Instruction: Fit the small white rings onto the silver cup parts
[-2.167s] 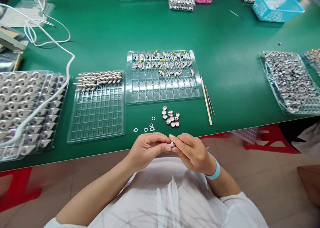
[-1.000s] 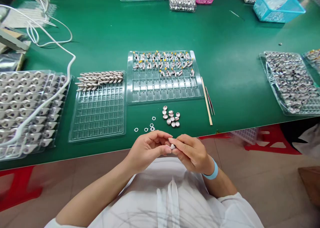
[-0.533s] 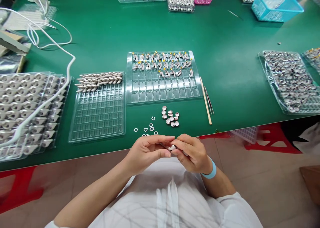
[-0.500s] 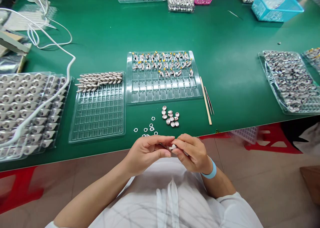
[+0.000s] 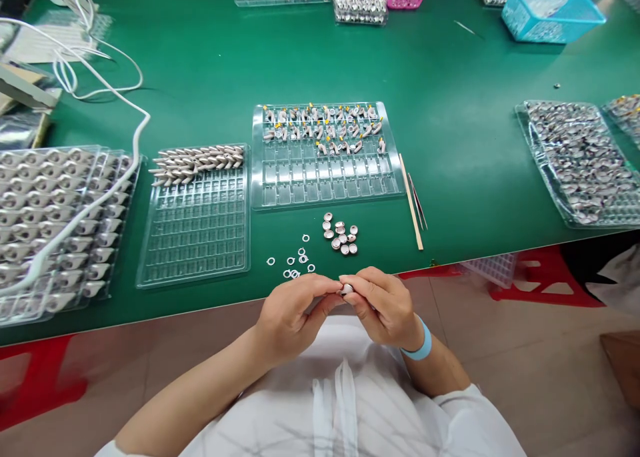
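Note:
Between my left hand (image 5: 290, 313) and my right hand (image 5: 383, 305) is a small silvery part (image 5: 347, 289), held just in front of the table edge. The thumb and forefinger of each hand pinch it from its own side, and the fingertips cover much of it. Just beyond my hands lie several thin white rings (image 5: 303, 259). To their right sits a loose cluster of small round metal caps (image 5: 343, 238). Behind these is a clear tray (image 5: 327, 170) whose back rows hold small grey parts with yellow tips.
A second clear tray (image 5: 197, 233) with stacked metal parts stands left, beside fuller trays (image 5: 55, 223) crossed by a white cable (image 5: 143, 133). A wooden stick (image 5: 411, 203) and tweezers (image 5: 418, 202) lie right. Farther right is a tray of shiny parts (image 5: 575, 157); a blue basket (image 5: 553, 27) stands behind.
My left thumb and fingertips have closed in on the small part, which now shows a rounder silvery face. My right hand has hardly moved.

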The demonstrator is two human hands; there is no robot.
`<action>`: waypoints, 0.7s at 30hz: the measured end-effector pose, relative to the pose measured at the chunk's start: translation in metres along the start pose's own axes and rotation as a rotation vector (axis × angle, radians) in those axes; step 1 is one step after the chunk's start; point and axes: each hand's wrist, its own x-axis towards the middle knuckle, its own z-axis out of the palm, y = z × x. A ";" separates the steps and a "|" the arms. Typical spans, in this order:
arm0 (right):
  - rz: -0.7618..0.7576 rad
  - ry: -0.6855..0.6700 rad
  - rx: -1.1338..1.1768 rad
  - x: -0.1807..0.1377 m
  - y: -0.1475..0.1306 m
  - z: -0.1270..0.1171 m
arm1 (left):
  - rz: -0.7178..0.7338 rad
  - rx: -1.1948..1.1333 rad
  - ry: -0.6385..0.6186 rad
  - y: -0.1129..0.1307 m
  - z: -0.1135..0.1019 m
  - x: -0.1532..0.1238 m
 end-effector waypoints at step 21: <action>0.085 -0.068 -0.052 -0.002 -0.002 -0.001 | 0.278 0.223 0.034 -0.014 0.009 -0.007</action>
